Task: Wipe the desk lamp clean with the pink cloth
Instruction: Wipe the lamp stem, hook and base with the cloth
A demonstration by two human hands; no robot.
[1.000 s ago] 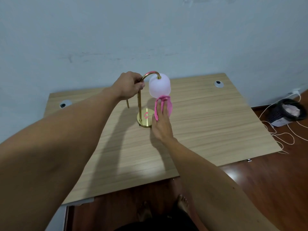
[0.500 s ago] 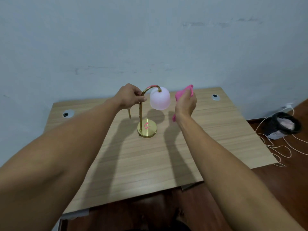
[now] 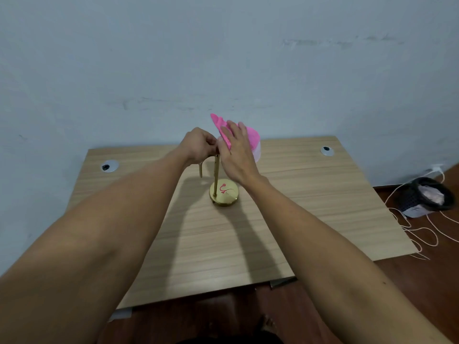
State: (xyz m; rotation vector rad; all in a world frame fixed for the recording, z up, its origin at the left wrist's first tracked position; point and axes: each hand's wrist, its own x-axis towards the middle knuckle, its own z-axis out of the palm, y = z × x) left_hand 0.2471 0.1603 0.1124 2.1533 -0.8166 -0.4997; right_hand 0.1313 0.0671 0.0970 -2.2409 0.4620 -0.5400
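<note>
A small desk lamp stands near the middle of the wooden desk (image 3: 298, 219), with a round gold base (image 3: 224, 194), a thin gold stem and a pale shade (image 3: 257, 152) mostly hidden. My left hand (image 3: 200, 145) grips the curved top of the stem. My right hand (image 3: 237, 152) lies flat over the shade, pressing the pink cloth (image 3: 224, 131) onto its top; one corner of the cloth sticks up to the left.
The desk has two cable grommets, one at the back left (image 3: 109, 166) and one at the back right (image 3: 326, 150). A black mesh bin (image 3: 422, 197) and loose white cords (image 3: 417, 234) lie on the dark floor to the right. A pale wall stands right behind the desk.
My right hand lifted the pink cloth from below the shade, swung it out to the right, then brought it over the top of the shade. My left hand kept its hold on the stem.
</note>
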